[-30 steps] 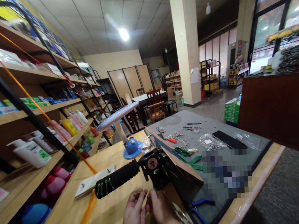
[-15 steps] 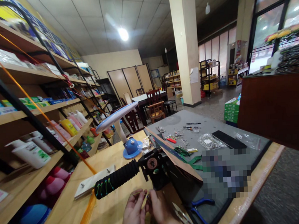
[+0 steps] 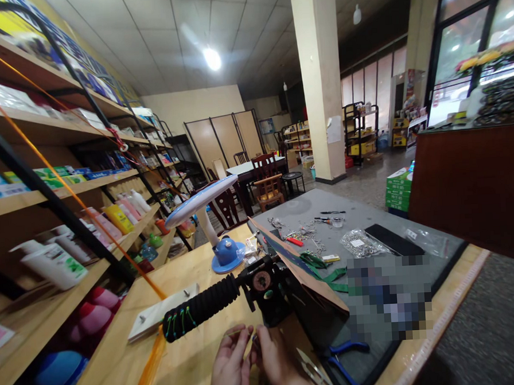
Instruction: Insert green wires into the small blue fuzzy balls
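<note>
Barely a flicker here! Over the last second both hands have kept to the same spot, low on the near side of the bench (image 3: 192, 365), and the things around them lie just as they did. The left hand (image 3: 228, 363) has thumb and fingers pinched together on a thin yellowish strand (image 3: 235, 332), which shows at the very fingertips. Right beside it, the right hand (image 3: 277, 361) curls inward, its thumb and fingers seemingly closed on a small dark piece (image 3: 255, 342), too tiny to identify. The fingertips nearly meet; whether strand and piece are joined, nobody could tell from here.

So what does this stillness mean? It looks like close, careful fingertip work, held in place rather than finished.

Just above the hands sits the black clamp (image 3: 261, 281), carrying the black foam roller (image 3: 200, 304), tilted out to the left, green and teal threads (image 3: 181, 321) pinned across its near end. Over to the right, the silver snips (image 3: 312, 370) lie close to the right hand, with the blue-handled pliers (image 3: 345, 360) just beyond, both untouched. Away to the left, the orange thread bundle (image 3: 149, 370) runs down past the pale board (image 3: 160, 315), well clear of the fingers.
</note>
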Motion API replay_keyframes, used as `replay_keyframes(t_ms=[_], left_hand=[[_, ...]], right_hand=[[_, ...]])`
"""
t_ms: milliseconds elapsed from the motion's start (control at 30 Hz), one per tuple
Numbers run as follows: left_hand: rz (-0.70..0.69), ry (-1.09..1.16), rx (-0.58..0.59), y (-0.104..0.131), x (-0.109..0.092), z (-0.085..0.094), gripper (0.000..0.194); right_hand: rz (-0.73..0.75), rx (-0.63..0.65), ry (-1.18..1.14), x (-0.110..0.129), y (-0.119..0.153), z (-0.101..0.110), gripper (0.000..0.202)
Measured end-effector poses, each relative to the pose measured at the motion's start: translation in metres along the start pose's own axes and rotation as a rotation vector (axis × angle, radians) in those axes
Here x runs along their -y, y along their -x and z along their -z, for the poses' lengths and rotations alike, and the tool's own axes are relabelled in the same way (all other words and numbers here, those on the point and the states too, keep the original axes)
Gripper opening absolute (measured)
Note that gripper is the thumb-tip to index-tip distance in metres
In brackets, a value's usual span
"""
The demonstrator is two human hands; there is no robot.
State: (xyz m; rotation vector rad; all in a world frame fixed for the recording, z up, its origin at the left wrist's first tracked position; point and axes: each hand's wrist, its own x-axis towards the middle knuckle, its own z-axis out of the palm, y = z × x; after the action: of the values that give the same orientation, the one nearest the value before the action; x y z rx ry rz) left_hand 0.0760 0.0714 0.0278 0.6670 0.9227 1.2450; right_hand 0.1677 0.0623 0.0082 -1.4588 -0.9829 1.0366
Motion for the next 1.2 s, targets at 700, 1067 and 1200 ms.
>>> replay_keyframes(t_ms=[700,1067,1200], left_hand=[[0.121,0.162,-0.089,0.004,-0.005,-0.001,0.024],[0.309,0.316,-0.074,0.023,-0.011,-0.005,0.023],[0.358,0.370,-0.074,0.030,-0.014,-0.003,0.026]], right_hand=[[0.276,-0.150,0.572,-0.006,-0.001,0.017,0.044],[0.287,-0.251,1.047,-0.006,0.004,0.025,0.022],[0.263,-0.247,1.080,-0.008,0.003,0.026,0.020]])
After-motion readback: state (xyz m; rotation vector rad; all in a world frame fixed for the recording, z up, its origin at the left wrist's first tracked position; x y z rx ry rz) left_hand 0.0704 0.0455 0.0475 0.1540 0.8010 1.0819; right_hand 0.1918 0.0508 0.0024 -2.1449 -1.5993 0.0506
